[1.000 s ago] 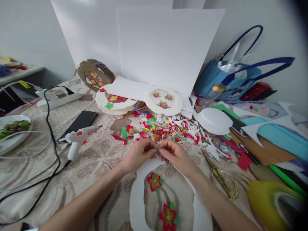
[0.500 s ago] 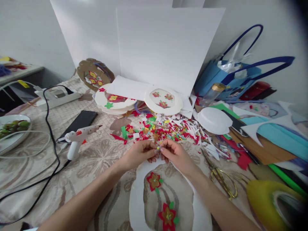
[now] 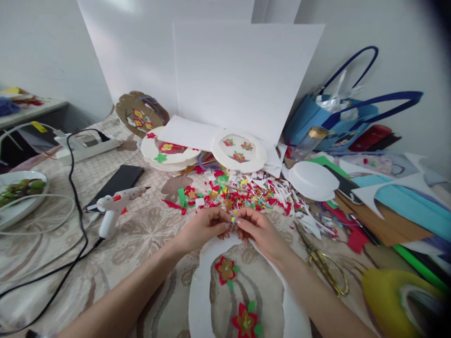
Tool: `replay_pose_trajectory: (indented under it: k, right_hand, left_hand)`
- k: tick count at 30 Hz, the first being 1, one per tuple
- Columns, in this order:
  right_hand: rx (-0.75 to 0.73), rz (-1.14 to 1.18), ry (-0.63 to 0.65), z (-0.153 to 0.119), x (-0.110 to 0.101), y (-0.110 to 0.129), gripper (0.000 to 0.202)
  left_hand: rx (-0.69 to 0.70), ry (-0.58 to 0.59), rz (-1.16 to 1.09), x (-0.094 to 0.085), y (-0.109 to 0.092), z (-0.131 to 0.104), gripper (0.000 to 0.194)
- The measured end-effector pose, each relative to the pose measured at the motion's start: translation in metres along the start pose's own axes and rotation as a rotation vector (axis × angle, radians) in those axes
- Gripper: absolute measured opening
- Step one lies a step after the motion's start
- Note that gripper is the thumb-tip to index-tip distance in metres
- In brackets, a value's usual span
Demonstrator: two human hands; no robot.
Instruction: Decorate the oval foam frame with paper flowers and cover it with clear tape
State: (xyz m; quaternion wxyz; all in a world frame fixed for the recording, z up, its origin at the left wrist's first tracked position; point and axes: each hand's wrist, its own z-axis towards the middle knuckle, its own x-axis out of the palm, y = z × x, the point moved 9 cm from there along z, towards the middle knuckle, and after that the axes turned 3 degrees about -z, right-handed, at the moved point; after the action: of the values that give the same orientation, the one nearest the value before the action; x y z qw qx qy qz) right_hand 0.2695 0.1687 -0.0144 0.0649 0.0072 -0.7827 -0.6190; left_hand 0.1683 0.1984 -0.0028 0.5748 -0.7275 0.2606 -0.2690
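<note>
My left hand [image 3: 207, 227] and my right hand [image 3: 255, 230] meet fingertip to fingertip, pinching a tiny yellow and blue piece [image 3: 233, 220] between them. Directly below the hands lies a white scalloped frame [image 3: 202, 291] with a see-through middle. Two red and brown paper flowers with green leaves show in it, an upper one [image 3: 225, 270] and a lower one [image 3: 245, 321]. Just beyond my fingers spreads a heap of small coloured paper scraps [image 3: 246, 195]. The far edge of the frame is partly hidden by my hands.
A glue gun [image 3: 112, 211], a black phone [image 3: 121, 180] and cables lie left. Gold scissors [image 3: 322, 260] and yellow tape [image 3: 380, 300] are right. Decorated white frames [image 3: 218, 152] stand behind the scraps; a blue bag [image 3: 303, 112] sits back right.
The camera view has tilted slightly, so the background sits a little lower. Both hands keep their pinch, with the small piece turned slightly and showing more blue.
</note>
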Motion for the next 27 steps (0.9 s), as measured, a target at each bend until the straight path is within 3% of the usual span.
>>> replay_pose_trajectory:
  k: [10, 27]
  right_hand:
    - [0.032, 0.046, 0.020, -0.0007, 0.0034, -0.0018, 0.018]
    - [0.078, 0.099, 0.031, -0.0010, 0.0054, -0.0014, 0.018]
  left_hand:
    - [-0.002, 0.017, -0.030, 0.0034, 0.0067, 0.0015, 0.018]
    - [0.005, 0.018, 0.006, 0.0023, 0.0070, 0.0022, 0.013]
